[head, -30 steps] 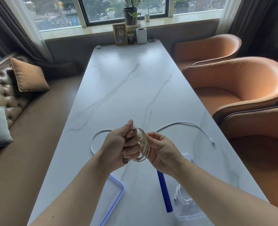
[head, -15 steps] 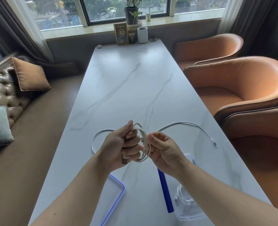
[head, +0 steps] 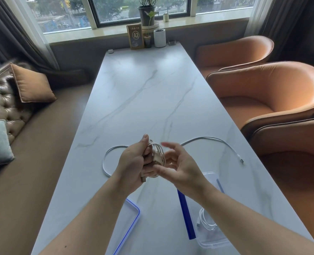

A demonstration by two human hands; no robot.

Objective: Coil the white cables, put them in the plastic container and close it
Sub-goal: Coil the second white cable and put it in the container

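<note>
My left hand [head: 132, 162] grips a small coil of white cable [head: 158, 155] above the marble table [head: 145, 92], with a plug sticking out below the fist. My right hand [head: 178, 166] is beside the coil, fingers spread, its thumb near the coil's lower edge. A second white cable [head: 207, 139] lies loose on the table behind my hands, looping left and ending in a plug at the right. The clear plastic container [head: 211, 238] with blue clips sits under my right forearm and holds a coiled white cable [head: 205, 220]. Its blue-rimmed lid [head: 129, 223] lies under my left forearm.
Orange armchairs [head: 266, 96] line the table's right side. A brown bench with cushions [head: 32, 85] runs along the left. At the table's far end stand an A2 sign [head: 135, 36], a white cup [head: 159, 38] and a potted plant [head: 146, 14] on the sill.
My right hand has let go of the coil and opened its fingers, drawing slightly right. My left hand keeps the coil in the same place.
</note>
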